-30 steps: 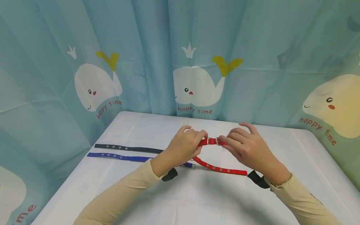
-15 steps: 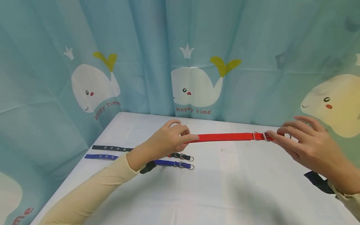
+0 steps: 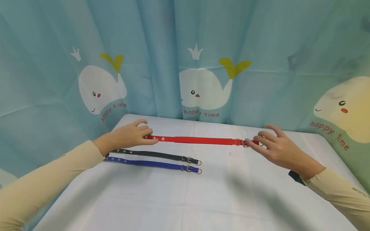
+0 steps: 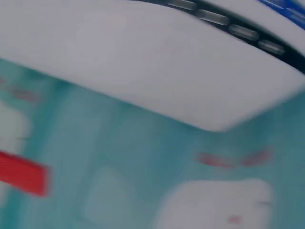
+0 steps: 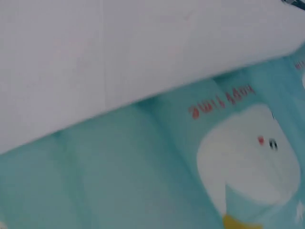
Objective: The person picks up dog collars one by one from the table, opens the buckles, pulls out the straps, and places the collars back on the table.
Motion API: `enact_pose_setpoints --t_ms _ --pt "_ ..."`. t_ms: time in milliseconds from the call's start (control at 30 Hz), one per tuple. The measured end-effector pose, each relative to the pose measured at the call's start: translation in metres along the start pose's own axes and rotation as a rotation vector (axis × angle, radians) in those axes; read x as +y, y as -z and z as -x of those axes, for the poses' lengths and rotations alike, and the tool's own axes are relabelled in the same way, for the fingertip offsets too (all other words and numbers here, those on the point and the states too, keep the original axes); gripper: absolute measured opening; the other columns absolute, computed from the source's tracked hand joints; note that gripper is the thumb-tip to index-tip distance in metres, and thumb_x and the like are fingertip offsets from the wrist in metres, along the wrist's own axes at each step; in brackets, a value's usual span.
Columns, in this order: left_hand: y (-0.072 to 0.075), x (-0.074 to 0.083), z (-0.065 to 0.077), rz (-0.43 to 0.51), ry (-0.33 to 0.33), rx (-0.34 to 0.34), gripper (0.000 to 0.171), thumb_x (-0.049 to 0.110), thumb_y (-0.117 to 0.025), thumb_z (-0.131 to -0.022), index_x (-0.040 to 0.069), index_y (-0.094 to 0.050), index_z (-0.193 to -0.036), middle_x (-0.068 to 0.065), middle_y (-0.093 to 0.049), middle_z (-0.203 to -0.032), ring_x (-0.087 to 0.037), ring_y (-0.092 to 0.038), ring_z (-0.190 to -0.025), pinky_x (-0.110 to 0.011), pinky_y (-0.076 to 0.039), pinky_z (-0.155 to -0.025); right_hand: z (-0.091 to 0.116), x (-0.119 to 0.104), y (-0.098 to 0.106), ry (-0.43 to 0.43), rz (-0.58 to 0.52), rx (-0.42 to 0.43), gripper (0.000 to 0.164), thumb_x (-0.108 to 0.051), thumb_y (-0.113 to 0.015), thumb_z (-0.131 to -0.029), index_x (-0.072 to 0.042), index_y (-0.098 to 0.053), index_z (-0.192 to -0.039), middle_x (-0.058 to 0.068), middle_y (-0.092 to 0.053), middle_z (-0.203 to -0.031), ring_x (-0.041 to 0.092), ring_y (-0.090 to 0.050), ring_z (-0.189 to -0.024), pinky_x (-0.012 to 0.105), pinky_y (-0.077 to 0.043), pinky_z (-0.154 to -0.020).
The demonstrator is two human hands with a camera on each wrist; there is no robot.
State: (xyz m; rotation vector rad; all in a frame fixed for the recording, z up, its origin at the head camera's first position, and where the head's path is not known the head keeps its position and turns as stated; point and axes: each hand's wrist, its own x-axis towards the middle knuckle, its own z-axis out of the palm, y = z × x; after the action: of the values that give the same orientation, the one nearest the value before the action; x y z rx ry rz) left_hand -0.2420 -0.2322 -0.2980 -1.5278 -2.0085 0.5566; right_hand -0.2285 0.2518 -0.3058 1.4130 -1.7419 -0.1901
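Teal curtain [image 3: 260, 48] printed with white whales and the words "happy time" hangs behind and to both sides of the table [image 3: 185, 199], closing it in on three sides; at the right a yellow whale shows on a greener panel. White cloth with faint fold lines covers the table, whose far edge meets the curtain.

Along the far edge, a red strap [image 3: 196, 140] lies stretched out straight and flat on the cloth, running from left to right. Its left end carries metal eyelets, its right end a metal buckle [image 3: 241, 142]. Nearer the left edge, a black strap [image 3: 150, 154] and a blue strap [image 3: 147, 164] lie side by side, parallel to the red one and just apart from each other, each with its buckle at the right end and eyelets at the left.

At the red strap's left end, the left hand [image 3: 130, 134] has its curled fingers on the eyelet end, pinching it against the cloth. At the other end, the right hand [image 3: 277, 149] pinches the strap just beyond the buckle with fingertips, the other fingers lifted and loosely spread. Both arms wear beige sleeves.

Both wrist views are blurred, showing only table edge and curtain; the left one catches a red strip at its left border.
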Motion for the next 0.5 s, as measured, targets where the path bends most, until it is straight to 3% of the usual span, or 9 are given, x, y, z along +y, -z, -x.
enact_pose_setpoints --t_ms 100,167,200,333,500 --pt "-0.015 -0.011 0.027 -0.004 0.022 -0.036 0.063 0.002 -0.084 -0.061 0.025 -0.056 -0.113 -0.002 -0.053 -0.082 -0.018 -0.059 -0.082 -0.04 -0.05 -0.087 -0.008 -0.001 -0.028 0.06 -0.023 -0.005 0.039 -0.007 -0.027 -0.101 -0.006 -0.065 -0.11 0.007 -0.062 -0.076 0.021 -0.058 -0.073 0.049 -0.05 -0.078" --pt "-0.023 -0.017 0.041 -0.005 0.055 -0.073 0.062 0.003 -0.084 -0.062 0.023 -0.057 -0.114 -0.003 -0.054 -0.083 -0.019 -0.06 -0.084 -0.041 -0.05 -0.088 -0.015 -0.004 -0.045 0.09 -0.028 -0.057 0.022 -0.006 -0.048 -0.096 -0.007 -0.063 -0.112 0.006 -0.062 -0.078 0.021 -0.058 -0.075 0.048 -0.051 -0.08" --pt "-0.028 -0.02 0.047 -0.004 0.074 -0.097 0.062 0.003 -0.084 -0.063 0.023 -0.058 -0.115 -0.004 -0.055 -0.085 -0.019 -0.061 -0.085 -0.042 -0.049 -0.089 -0.018 -0.005 -0.053 0.099 -0.032 -0.085 0.023 -0.005 -0.058 -0.09 -0.008 -0.063 -0.112 0.006 -0.061 -0.078 0.02 -0.058 -0.076 0.048 -0.051 -0.081" --pt "-0.043 -0.027 0.065 0.027 0.177 -0.222 0.062 0.001 -0.082 -0.065 0.02 -0.057 -0.119 -0.007 -0.06 -0.093 -0.022 -0.063 -0.09 -0.046 -0.046 -0.096 -0.034 -0.01 -0.085 0.079 -0.049 -0.25 0.062 -0.009 -0.087 -0.06 -0.012 -0.061 -0.116 0.004 -0.062 -0.085 0.02 -0.058 -0.083 0.046 -0.049 -0.089" --pt "-0.067 -0.028 0.075 0.081 0.368 -0.407 0.055 0.002 -0.077 -0.072 0.015 -0.053 -0.12 -0.009 -0.064 -0.1 -0.025 -0.065 -0.095 -0.049 -0.041 -0.102 -0.056 -0.018 -0.129 0.027 -0.091 -0.427 0.048 -0.015 -0.081 -0.071 -0.017 -0.06 -0.115 0.001 -0.066 -0.09 0.019 -0.059 -0.089 0.045 -0.047 -0.093"
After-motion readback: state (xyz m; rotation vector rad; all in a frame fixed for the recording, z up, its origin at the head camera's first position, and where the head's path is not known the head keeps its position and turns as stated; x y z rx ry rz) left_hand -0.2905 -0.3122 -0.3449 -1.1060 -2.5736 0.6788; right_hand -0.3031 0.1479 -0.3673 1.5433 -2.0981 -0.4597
